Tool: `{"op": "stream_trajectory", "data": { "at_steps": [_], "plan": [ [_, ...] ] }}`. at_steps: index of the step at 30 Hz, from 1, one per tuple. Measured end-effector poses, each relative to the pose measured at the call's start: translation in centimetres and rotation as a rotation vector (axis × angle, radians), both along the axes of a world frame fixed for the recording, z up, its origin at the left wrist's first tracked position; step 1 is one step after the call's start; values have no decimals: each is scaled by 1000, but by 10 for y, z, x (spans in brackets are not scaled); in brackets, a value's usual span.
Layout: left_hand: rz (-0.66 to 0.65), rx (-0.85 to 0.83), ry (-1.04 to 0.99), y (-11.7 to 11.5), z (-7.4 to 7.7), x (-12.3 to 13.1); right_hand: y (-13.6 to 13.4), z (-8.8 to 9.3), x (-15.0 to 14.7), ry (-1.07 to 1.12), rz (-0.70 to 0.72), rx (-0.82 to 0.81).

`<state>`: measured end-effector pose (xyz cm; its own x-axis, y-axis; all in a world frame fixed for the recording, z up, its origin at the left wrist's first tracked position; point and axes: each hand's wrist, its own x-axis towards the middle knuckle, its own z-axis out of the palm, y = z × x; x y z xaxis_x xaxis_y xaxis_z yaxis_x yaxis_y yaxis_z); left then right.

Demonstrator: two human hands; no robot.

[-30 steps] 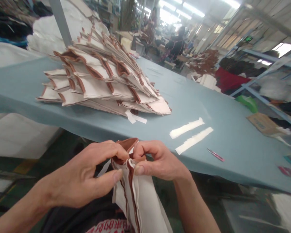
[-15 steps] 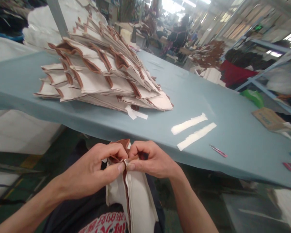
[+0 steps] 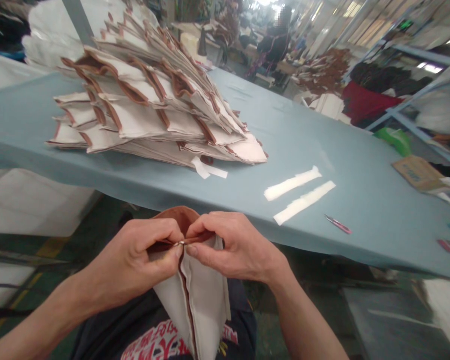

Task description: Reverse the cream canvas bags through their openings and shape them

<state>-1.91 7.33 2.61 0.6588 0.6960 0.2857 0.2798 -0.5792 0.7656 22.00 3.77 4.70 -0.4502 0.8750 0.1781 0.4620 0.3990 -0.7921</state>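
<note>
A cream fabric piece (image 3: 206, 290) with a brown lining and a dark brown seam down its middle hangs over my lap. My left hand (image 3: 146, 250) pinches its top edge just left of the seam, thumb in front. On the other side of the seam, my right hand (image 3: 228, 245) grips the same edge between thumb and fingers. Both hands nearly meet at the seam's top end. Behind them the brown lining (image 3: 180, 216) stands open in a rounded fold. Fingertips inside the fold are partly hidden.
A large pile of similar cream and brown pieces (image 3: 146, 120) lies on the blue table (image 3: 303, 135). Two white strips (image 3: 303, 202), small pink-handled snips (image 3: 338, 224) and a cardboard box (image 3: 416, 172) lie to the right. A person (image 3: 275, 47) is in the background.
Both hands have shifted slightly left and up with the fabric piece. Its top has spread wider, showing more brown lining, and its lower part has swung. The view has tilted a little.
</note>
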Motion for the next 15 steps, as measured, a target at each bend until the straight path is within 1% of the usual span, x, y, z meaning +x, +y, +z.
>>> {"op": "stream_trajectory", "data": {
  "at_steps": [4,6,8,12,13,15],
  "plan": [
    [5,59,11,-3,9,0,0,10,-4,-100,-2,-23],
    [15,42,16,-3,12,-3,0,14,-7,-124,-8,-6],
    [2,-14,30,-1,14,-8,1,15,-9,-96,0,1],
    [-53,-191,62,5,13,-15,2,9,-13,-35,23,-17],
    [-56,-210,64,6,13,-16,3,7,-15,-34,20,-27],
    [-44,-198,65,6,13,-17,3,2,-18,-40,-5,-35]
  ]
}}
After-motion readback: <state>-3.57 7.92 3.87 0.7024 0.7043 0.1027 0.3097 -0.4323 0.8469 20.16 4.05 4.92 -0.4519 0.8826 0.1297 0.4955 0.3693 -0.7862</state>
